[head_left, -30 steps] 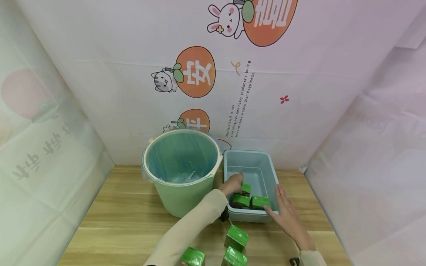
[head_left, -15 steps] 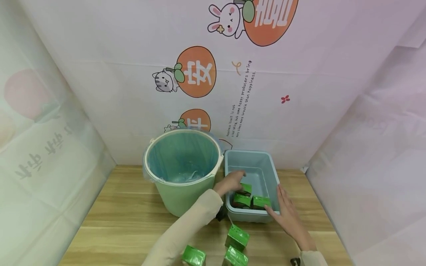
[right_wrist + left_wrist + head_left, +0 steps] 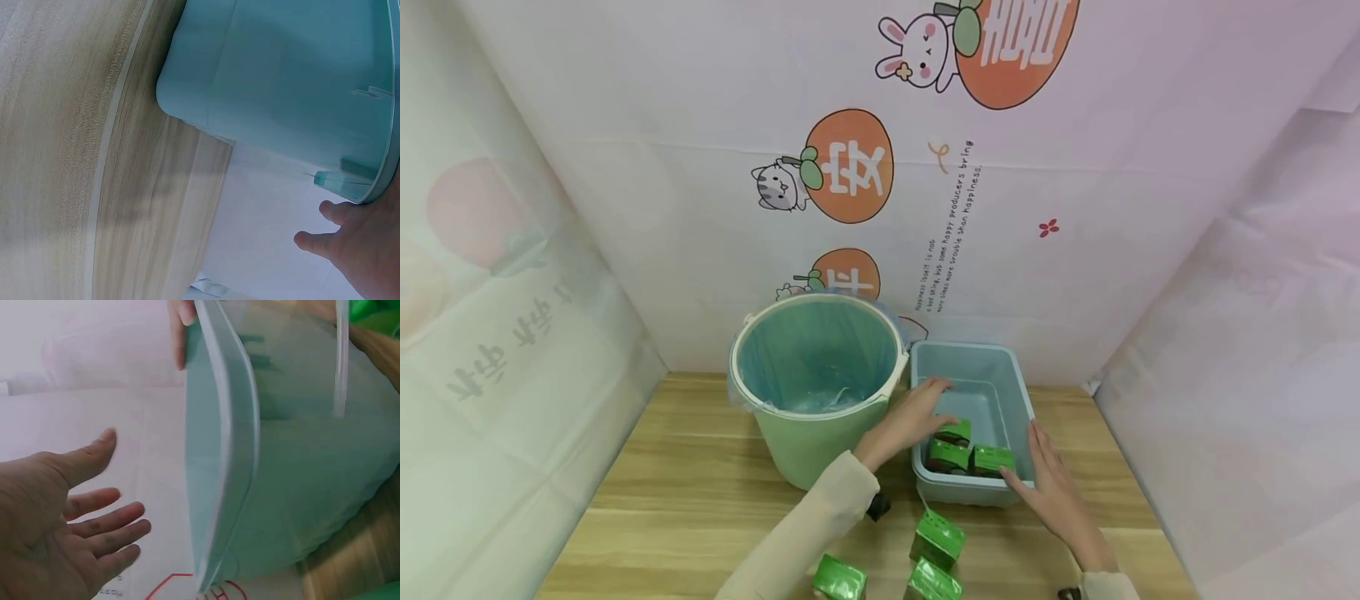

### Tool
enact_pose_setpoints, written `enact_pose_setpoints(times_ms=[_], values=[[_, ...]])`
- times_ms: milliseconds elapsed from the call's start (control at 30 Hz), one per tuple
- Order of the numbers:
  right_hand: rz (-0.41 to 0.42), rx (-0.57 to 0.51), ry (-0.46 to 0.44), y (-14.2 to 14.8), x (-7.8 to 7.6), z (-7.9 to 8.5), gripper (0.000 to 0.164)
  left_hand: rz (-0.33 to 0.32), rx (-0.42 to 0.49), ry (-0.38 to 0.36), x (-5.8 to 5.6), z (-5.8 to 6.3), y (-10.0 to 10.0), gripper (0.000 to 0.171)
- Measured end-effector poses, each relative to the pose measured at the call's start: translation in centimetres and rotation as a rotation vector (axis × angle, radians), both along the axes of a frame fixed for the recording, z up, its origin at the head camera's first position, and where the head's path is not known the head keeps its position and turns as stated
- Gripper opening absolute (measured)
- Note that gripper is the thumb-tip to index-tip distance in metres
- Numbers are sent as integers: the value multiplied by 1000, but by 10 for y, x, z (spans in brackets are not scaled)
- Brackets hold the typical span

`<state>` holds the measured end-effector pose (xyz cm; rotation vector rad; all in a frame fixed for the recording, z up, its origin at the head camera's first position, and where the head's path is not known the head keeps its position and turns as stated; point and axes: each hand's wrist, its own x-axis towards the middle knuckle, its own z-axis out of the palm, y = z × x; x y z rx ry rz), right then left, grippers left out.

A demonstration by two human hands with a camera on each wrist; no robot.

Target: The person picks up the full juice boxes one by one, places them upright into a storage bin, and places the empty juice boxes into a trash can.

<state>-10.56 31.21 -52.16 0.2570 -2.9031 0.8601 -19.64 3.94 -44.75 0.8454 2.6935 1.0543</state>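
Observation:
My left hand [image 3: 910,419] is over the left side of a pale blue plastic bin [image 3: 972,493], fingers spread and holding nothing. In the left wrist view this hand [image 3: 81,519] is apart from the bin's rim [image 3: 240,437]. Inside the bin, at its near end, sit small green-topped boxes with dark sides: a front left box [image 3: 947,457], a front right box [image 3: 992,459] and one behind [image 3: 955,431]. My right hand [image 3: 1060,500] rests on the bin's near right corner, fingers extended along the right rim and thumb at the front edge.
A pale green bucket [image 3: 808,446] lined with a clear bag stands left of the bin. On the wooden table [image 3: 647,483], nearer me, are more green boxes: one box [image 3: 937,537], another box [image 3: 933,581] and a left one [image 3: 840,577]. Printed cloth walls surround the table.
My left hand has let its fingers spread and drawn back left and slightly up from the rear green box, which stays in the bin. My right hand stays on the rim.

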Motion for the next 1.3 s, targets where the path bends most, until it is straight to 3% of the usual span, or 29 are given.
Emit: enact_pose_setpoints(times_ms=[133, 433, 667, 867, 1067, 1300], values=[[2, -3, 10, 0, 0, -1, 99, -29, 56, 27, 12, 5, -9, 59], [0, -7, 17, -1, 0, -2, 100, -66, 154, 184, 43, 9, -32, 57], [8, -17, 17, -3, 0, -2, 100, -39, 334, 181, 62, 4, -55, 51], [-4, -13, 1, -1, 1, -1, 100, -41, 463, 200, 79, -8, -75, 47], [-5, -14, -8, -1, 1, 0, 101, -6, 570, 138, 93, -26, -91, 44], [-5, -12, -4, -3, 2, 1, 100, 29, 542, 91, 109, -52, -102, 44]])
